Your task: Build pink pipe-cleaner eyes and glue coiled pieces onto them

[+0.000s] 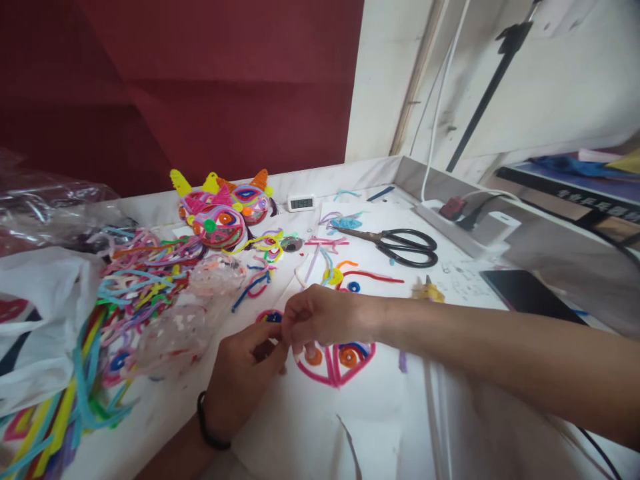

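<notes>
My left hand and my right hand meet over a white sheet on the table, fingers pinched together on something small I cannot make out. Just below the right hand lies a pink heart-shaped pipe-cleaner piece with orange and blue coils inside. A small blue and pink coil sits right above my left fingers. My left wrist wears a black band.
A heap of coloured pipe cleaners and plastic bags lie at the left. Colourful pipe-cleaner masks stand at the back, beside a small digital clock. Black scissors, a power strip and a dark phone lie at the right.
</notes>
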`<action>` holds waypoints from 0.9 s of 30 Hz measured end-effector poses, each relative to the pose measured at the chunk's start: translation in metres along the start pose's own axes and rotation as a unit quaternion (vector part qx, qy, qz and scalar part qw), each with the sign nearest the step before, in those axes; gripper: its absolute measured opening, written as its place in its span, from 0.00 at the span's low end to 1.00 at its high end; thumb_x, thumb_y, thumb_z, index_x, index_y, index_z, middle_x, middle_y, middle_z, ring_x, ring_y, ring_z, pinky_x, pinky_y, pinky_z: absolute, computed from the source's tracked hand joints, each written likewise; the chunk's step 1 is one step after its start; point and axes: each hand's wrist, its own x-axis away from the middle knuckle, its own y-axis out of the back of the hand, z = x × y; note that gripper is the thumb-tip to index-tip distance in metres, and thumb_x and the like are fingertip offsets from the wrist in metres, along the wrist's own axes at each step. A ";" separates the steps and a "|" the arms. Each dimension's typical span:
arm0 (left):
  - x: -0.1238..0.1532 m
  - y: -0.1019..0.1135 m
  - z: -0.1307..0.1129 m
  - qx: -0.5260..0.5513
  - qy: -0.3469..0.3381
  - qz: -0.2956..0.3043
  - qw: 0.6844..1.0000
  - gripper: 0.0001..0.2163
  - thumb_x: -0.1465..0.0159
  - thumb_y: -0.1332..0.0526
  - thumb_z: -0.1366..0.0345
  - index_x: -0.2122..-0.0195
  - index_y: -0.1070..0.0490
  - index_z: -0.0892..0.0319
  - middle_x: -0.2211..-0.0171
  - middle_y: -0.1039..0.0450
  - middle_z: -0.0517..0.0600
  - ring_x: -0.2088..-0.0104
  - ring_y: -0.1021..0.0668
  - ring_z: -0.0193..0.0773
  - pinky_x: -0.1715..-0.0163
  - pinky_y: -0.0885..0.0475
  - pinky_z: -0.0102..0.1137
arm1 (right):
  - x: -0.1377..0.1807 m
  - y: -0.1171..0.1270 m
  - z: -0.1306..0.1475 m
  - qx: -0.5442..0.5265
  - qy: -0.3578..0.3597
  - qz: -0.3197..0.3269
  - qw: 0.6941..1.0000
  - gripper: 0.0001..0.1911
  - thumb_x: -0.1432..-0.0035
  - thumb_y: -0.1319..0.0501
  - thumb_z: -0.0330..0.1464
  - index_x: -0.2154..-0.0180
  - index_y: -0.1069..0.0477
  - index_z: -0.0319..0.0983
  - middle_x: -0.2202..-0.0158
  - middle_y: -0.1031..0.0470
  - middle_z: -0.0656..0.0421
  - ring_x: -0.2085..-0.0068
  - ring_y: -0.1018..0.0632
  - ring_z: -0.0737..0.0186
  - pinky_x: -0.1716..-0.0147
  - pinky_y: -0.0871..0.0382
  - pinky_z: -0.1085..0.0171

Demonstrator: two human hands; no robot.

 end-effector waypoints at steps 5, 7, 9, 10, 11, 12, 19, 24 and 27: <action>0.004 0.004 -0.002 0.098 0.083 0.018 0.992 0.09 0.42 0.41 0.61 0.64 0.25 0.58 0.73 0.23 0.45 0.74 0.23 0.32 0.78 0.29 0.22 | 0.001 0.002 0.001 -0.018 0.026 -0.001 1.000 0.05 0.50 0.43 0.22 0.73 0.32 0.36 0.80 0.29 0.66 0.77 0.27 0.73 0.82 0.40 0.77; 0.004 0.005 -0.004 0.097 0.086 0.018 0.991 0.09 0.44 0.41 0.62 0.64 0.25 0.57 0.72 0.23 0.45 0.73 0.22 0.33 0.77 0.28 0.23 | 0.000 0.002 0.001 -0.024 0.027 0.002 0.999 0.06 0.51 0.44 0.21 0.72 0.33 0.36 0.79 0.28 0.65 0.76 0.26 0.72 0.81 0.39 0.77; 0.003 0.006 -0.004 0.075 0.090 0.025 0.993 0.10 0.44 0.41 0.63 0.63 0.25 0.57 0.73 0.23 0.45 0.74 0.23 0.33 0.78 0.29 0.23 | -0.002 0.002 -0.001 -0.030 0.024 0.001 0.999 0.06 0.51 0.44 0.21 0.72 0.33 0.37 0.79 0.27 0.64 0.76 0.25 0.71 0.81 0.38 0.76; 0.002 0.005 -0.003 0.061 0.091 0.028 0.994 0.10 0.44 0.41 0.63 0.63 0.25 0.57 0.74 0.24 0.44 0.75 0.23 0.32 0.79 0.29 0.23 | -0.003 0.002 -0.003 -0.033 0.022 -0.001 0.999 0.06 0.51 0.44 0.21 0.72 0.33 0.36 0.79 0.27 0.64 0.76 0.26 0.71 0.82 0.38 0.76; 0.001 0.004 -0.002 0.047 0.090 0.029 0.994 0.10 0.44 0.42 0.64 0.62 0.25 0.57 0.75 0.24 0.44 0.76 0.23 0.33 0.80 0.30 0.23 | -0.004 0.002 -0.004 -0.036 0.021 -0.003 0.999 0.06 0.51 0.43 0.20 0.72 0.33 0.36 0.79 0.27 0.64 0.77 0.26 0.71 0.82 0.38 0.75; 0.000 0.004 -0.001 0.034 0.086 0.031 0.995 0.10 0.44 0.42 0.64 0.62 0.25 0.57 0.75 0.24 0.44 0.76 0.23 0.33 0.81 0.31 0.23 | -0.005 0.002 -0.006 -0.039 0.020 -0.005 0.999 0.06 0.51 0.44 0.20 0.72 0.33 0.36 0.79 0.27 0.64 0.77 0.26 0.71 0.82 0.37 0.75; -0.002 0.000 0.007 -0.094 -0.011 0.019 0.995 0.09 0.42 0.42 0.64 0.64 0.24 0.56 0.69 0.22 0.46 0.71 0.21 0.35 0.71 0.27 0.26 | 0.000 0.008 -0.005 -0.040 0.015 -0.020 0.999 0.10 0.51 0.48 0.18 0.71 0.34 0.36 0.79 0.28 0.64 0.78 0.25 0.69 0.82 0.37 0.73; -0.003 0.002 0.007 -0.171 -0.108 -0.013 0.979 0.09 0.43 0.43 0.69 0.69 0.23 0.54 0.73 0.23 0.43 0.76 0.23 0.31 0.76 0.30 0.24 | 0.003 0.013 -0.007 0.000 0.005 -0.058 0.998 0.09 0.51 0.46 0.19 0.71 0.33 0.36 0.77 0.27 0.63 0.77 0.25 0.69 0.81 0.36 0.72; -0.002 0.005 0.003 -0.160 -0.119 -0.048 0.979 0.09 0.43 0.43 0.68 0.69 0.22 0.54 0.73 0.22 0.43 0.76 0.22 0.30 0.77 0.30 0.22 | 0.007 0.014 -0.009 0.049 0.013 -0.089 0.995 0.05 0.51 0.41 0.21 0.71 0.30 0.36 0.78 0.28 0.64 0.76 0.27 0.70 0.78 0.36 0.72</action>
